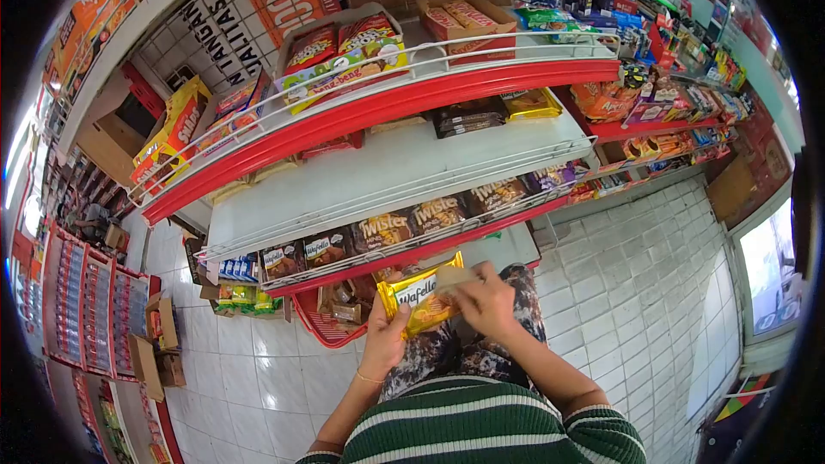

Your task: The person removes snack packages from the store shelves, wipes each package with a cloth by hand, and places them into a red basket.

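My left hand [388, 337] grips the left end of a yellow Wafello wafer pack [414, 294], thumb on its front. The pack is tilted, with its printed face up, above my lap. In my right hand [486, 302] a small pale cloth-like piece [451, 277] is pinched, resting over the right end of the pack. Whether the right fingers also touch the wrapper, I cannot tell. Just beyond my hands is the low shelf row with brown Wafello packs [325, 247] and Twister packs [384, 230].
A red basket [337, 341] holding brown packs stands on the floor left of my knees. The middle shelf [378, 170] has a wire rail, with dark and yellow packs at its back. Above it are snack boxes [344, 77]. Opened cartons [163, 326] stand further left.
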`<control>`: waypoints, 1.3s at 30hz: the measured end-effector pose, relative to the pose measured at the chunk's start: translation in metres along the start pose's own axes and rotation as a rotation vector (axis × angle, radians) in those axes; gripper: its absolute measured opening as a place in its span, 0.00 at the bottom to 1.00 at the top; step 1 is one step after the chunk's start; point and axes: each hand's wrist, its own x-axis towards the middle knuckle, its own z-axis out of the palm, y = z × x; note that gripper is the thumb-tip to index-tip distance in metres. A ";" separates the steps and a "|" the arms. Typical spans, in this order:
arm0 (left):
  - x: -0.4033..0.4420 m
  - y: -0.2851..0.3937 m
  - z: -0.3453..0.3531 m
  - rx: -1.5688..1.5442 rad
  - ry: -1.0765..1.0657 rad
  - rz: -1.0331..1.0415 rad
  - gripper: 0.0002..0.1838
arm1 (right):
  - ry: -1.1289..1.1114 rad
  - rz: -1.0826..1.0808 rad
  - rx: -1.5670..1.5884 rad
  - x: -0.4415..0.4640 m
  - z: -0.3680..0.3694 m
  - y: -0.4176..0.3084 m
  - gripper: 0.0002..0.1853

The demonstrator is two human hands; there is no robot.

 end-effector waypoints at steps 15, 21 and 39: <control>-0.002 0.016 -0.013 0.400 -0.072 0.060 0.19 | -0.278 0.122 -0.017 0.042 -0.032 -0.021 0.14; 0.000 0.019 -0.015 -0.047 0.033 0.009 0.22 | 0.202 0.592 0.755 0.008 -0.001 0.039 0.14; 0.021 0.015 -0.011 -0.569 0.157 -0.151 0.17 | -0.276 -0.157 0.020 0.014 0.014 -0.069 0.14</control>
